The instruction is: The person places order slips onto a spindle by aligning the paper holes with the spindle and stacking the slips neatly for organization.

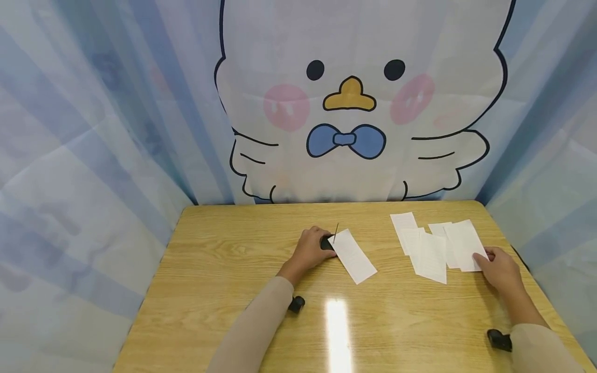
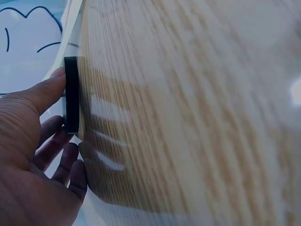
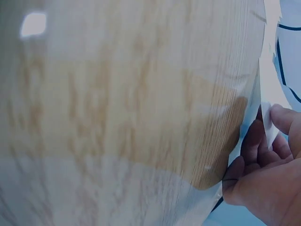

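My left hand (image 1: 318, 244) grips a small black base (image 1: 327, 242) with a thin upright spike (image 1: 336, 229); in the left wrist view the thumb and fingers close around the black base (image 2: 71, 94). A white paper slip (image 1: 353, 256) lies against the spike, slanting toward me. At the table's right, my right hand (image 1: 485, 257) pinches the near corner of the top slip (image 1: 464, 242) of a loose pile of white slips (image 1: 429, 248). The right wrist view shows the slip's edge (image 3: 267, 120) between thumb and fingers.
The wooden table (image 1: 224, 290) is walled by a blue-and-white curtain with a cartoon duck (image 1: 350, 103) behind it. Black wrist cameras sit at my left sleeve (image 1: 296, 303) and right sleeve (image 1: 499, 339). A light glare (image 1: 337, 331) marks the near middle.
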Action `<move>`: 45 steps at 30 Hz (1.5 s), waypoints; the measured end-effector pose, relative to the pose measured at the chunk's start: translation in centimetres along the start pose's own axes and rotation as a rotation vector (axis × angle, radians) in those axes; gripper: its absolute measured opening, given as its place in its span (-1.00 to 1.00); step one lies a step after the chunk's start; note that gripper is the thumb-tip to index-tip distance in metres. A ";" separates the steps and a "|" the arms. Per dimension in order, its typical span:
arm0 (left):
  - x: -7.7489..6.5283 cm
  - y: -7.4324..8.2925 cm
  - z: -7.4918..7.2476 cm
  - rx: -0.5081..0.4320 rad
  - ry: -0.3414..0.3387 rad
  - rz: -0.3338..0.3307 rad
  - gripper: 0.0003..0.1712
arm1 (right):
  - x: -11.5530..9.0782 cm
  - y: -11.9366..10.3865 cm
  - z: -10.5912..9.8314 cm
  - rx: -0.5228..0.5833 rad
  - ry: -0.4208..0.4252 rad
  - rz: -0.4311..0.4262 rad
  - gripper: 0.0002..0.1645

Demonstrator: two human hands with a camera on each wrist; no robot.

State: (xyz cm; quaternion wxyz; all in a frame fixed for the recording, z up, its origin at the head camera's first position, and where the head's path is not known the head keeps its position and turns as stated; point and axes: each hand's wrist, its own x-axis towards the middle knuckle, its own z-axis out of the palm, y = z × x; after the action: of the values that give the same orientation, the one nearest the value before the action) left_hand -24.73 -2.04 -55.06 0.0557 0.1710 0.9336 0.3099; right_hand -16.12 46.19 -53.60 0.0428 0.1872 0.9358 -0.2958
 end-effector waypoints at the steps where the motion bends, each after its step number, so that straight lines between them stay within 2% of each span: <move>1: 0.0 -0.1 0.0 -0.004 0.000 0.000 -0.33 | 0.0 0.0 0.0 0.001 0.002 -0.006 -0.15; 6: 0.0 -0.1 0.1 0.010 -0.001 0.004 -0.33 | -0.3 -0.2 -0.2 0.007 0.014 -0.001 -0.19; 11: -0.1 0.1 0.1 0.008 -0.004 -0.009 -0.33 | -0.3 -0.1 -0.6 0.008 0.048 -0.048 -0.19; 15: -0.1 0.3 0.0 0.009 -0.001 -0.010 -0.32 | -0.5 -0.5 -0.9 0.036 0.043 -0.057 -0.16; 19: 0.0 0.4 -0.1 0.020 0.003 0.002 -0.32 | -0.8 -1.3 -1.2 0.058 0.029 -0.060 -0.14; 31: 0.0 0.2 -0.1 0.027 -0.017 -0.001 -0.31 | -2.1 -4.9 -2.2 0.103 0.014 -0.163 -0.10; 36: -0.2 0.2 -0.3 -0.026 -0.025 -0.001 -0.30 | -2.4 -6.4 -2.0 0.101 0.046 -0.210 -0.17; 41: -0.5 0.4 -0.9 -0.130 -0.027 -0.039 -0.31 | -2.5 -8.1 -1.7 0.131 0.050 -0.237 -0.19; 45: -0.7 0.6 -1.7 -0.206 -0.019 -0.041 -0.33 | -2.8 -9.7 -1.5 0.157 0.047 -0.239 -0.20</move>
State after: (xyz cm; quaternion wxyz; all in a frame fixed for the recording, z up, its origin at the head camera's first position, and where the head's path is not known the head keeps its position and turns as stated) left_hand -24.29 -2.81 -53.30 0.0882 0.1481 0.8995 0.4015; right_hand -17.10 38.81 -46.57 -0.0295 0.0843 0.9261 -0.3666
